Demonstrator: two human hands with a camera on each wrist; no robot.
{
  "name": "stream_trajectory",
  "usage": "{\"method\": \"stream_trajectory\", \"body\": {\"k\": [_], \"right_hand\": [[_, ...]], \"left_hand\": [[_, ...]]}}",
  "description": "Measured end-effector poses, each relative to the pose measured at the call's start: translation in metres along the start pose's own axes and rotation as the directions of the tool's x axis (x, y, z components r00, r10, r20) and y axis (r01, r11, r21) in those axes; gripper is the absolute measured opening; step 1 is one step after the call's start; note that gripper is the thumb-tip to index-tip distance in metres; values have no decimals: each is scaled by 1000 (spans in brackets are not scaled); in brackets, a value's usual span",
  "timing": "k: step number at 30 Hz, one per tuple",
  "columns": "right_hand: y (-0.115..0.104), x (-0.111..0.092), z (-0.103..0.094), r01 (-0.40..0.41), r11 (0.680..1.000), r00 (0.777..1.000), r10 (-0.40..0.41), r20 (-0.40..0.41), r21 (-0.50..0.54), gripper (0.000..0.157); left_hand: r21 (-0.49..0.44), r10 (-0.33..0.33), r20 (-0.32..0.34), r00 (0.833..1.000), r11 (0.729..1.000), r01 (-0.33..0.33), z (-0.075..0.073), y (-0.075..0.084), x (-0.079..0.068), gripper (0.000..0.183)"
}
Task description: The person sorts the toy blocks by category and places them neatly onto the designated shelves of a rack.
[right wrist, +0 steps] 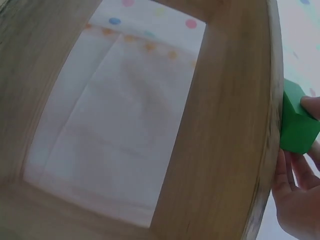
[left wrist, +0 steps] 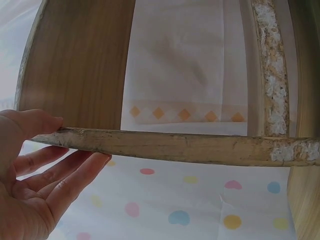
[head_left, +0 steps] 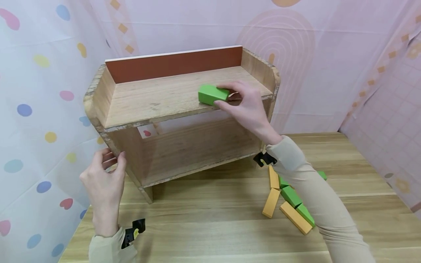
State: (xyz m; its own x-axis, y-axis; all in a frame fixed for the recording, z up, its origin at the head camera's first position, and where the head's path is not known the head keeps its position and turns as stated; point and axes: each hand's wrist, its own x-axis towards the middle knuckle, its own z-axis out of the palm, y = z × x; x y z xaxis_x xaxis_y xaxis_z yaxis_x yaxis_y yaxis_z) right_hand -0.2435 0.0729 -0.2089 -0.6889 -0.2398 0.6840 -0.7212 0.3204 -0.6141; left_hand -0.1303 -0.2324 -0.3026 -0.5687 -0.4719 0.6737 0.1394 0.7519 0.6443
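Note:
A two-tier wooden shelf (head_left: 154, 98) with a reddish-brown back strip stands at an angle on the table. With thumb and fingertips my right hand (head_left: 247, 106) pinches a green block (head_left: 212, 94) at the front edge of the upper board, right of its middle. In the right wrist view the same green block (right wrist: 296, 127) shows right against the board's edge. My left hand (head_left: 106, 184) holds the shelf's left side panel by its front edge. The left wrist view shows the thumb on the inner side of that panel (left wrist: 165, 145) and the fingers on the outer side.
To the right of the shelf, several loose blocks lie on the wood-grain table (head_left: 204, 226), among them a yellow block (head_left: 296, 218) and a green block (head_left: 291, 196). My right forearm partly covers them. A patterned cloth (head_left: 204, 22) hangs close behind the shelf.

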Motion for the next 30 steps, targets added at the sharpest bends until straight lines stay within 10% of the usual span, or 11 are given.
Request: {"method": "stream_trajectory", "body": {"k": [30], "right_hand": [[-51,21,80,123,987,978,-103,179,-102,37]], "left_hand": [[22,-2,4,1000,1000,2,0,2,-1,31]]}}
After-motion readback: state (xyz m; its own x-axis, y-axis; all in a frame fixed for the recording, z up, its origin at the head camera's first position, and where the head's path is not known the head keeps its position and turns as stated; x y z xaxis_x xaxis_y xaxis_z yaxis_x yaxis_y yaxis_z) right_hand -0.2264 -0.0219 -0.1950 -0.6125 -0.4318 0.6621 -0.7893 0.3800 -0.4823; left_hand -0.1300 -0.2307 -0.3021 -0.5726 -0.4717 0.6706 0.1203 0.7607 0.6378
